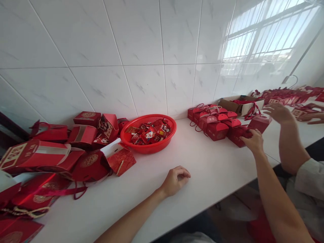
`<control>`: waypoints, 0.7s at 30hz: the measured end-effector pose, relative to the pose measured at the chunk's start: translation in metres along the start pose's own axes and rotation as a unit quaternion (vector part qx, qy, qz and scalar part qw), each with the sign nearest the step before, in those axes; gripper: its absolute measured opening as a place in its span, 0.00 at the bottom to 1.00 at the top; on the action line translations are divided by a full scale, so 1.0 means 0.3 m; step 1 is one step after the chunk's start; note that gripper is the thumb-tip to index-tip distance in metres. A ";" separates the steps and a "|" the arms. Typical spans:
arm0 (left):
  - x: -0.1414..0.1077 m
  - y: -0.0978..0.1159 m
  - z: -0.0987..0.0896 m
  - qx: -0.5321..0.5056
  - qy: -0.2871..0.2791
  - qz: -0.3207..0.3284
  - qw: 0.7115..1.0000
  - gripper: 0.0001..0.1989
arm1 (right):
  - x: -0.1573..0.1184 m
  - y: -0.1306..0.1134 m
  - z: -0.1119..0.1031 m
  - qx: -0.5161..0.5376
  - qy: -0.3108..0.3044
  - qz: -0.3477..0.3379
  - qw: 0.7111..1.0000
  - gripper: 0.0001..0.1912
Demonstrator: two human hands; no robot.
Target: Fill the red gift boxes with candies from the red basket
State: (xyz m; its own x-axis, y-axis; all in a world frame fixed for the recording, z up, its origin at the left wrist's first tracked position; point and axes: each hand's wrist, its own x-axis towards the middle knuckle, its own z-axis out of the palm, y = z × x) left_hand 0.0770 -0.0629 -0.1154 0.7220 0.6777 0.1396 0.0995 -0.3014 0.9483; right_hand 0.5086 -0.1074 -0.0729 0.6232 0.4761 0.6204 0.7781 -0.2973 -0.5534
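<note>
My left hand [175,181] rests on the white table [197,189], its fingers loosely curled with a gap to the thumb and nothing visible in it. My right hand [253,141] reaches far right and grips the upper edge of a red candy box [236,136] at the end of a group of similar boxes. Closed red candy boxes [217,131] with cord handles stand beside it against the wall. Between the hands' side and the left pile sits a red plastic basket [152,148] of wrapped candies [152,131].
Red boxes [88,165] lie heaped at the left, one open box [121,162] tilted near the basket. A co-worker's hand [277,113] is by a red box [260,123]. A cardboard carton [235,107] stands behind; more red packages [280,96] and another person's hands [311,116] are farther right.
</note>
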 end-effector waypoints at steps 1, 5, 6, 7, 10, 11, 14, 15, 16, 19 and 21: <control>0.000 0.000 -0.001 0.001 -0.001 0.000 1.000 0.06 | 0.010 -0.018 0.006 0.004 -0.004 0.023 1.000 0.12; 0.000 -0.002 -0.003 0.006 0.002 -0.004 1.000 0.07 | 0.034 -0.081 0.011 0.022 -0.018 0.101 0.994 0.14; -0.001 -0.003 -0.002 0.006 0.002 -0.004 1.000 0.07 | 0.034 -0.090 0.009 0.024 -0.021 0.105 0.994 0.14; -0.001 -0.005 -0.001 0.006 0.003 -0.004 1.000 0.07 | 0.032 -0.097 0.008 0.023 -0.021 0.111 0.993 0.14; -0.002 -0.011 0.001 -0.006 0.001 -0.003 1.000 0.06 | 0.015 -0.119 0.003 0.008 0.007 0.151 0.989 0.19; -0.001 -0.012 0.000 -0.010 -0.001 -0.006 1.000 0.05 | 0.008 -0.131 0.001 0.001 0.025 0.163 0.986 0.23; -0.001 -0.001 -0.021 -0.018 -0.001 -0.015 1.000 0.05 | -0.011 -0.191 -0.010 -0.003 0.062 0.147 0.987 0.27; -0.003 0.011 -0.037 -0.017 0.003 -0.013 1.000 0.05 | -0.018 -0.220 -0.013 0.006 0.067 0.110 0.992 0.25; -0.007 0.027 -0.058 -0.014 0.012 -0.009 1.000 0.05 | -0.026 -0.254 -0.015 0.025 0.069 0.067 0.995 0.21; -0.034 0.101 -0.153 0.010 0.061 0.019 0.998 0.06 | -0.068 -0.381 0.008 0.112 0.019 -0.023 0.993 0.13; -0.066 0.158 -0.243 0.041 0.115 0.046 0.991 0.06 | -0.117 -0.480 0.050 0.188 -0.053 -0.051 0.979 0.12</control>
State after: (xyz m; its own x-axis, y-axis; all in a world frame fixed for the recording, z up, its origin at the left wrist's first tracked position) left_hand 0.0175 -0.0417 -0.0524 0.5567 0.7770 0.2940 0.1035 -0.4160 0.9034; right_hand 0.3735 -0.0688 -0.0234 0.5168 0.5761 0.6332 0.7396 0.0720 -0.6692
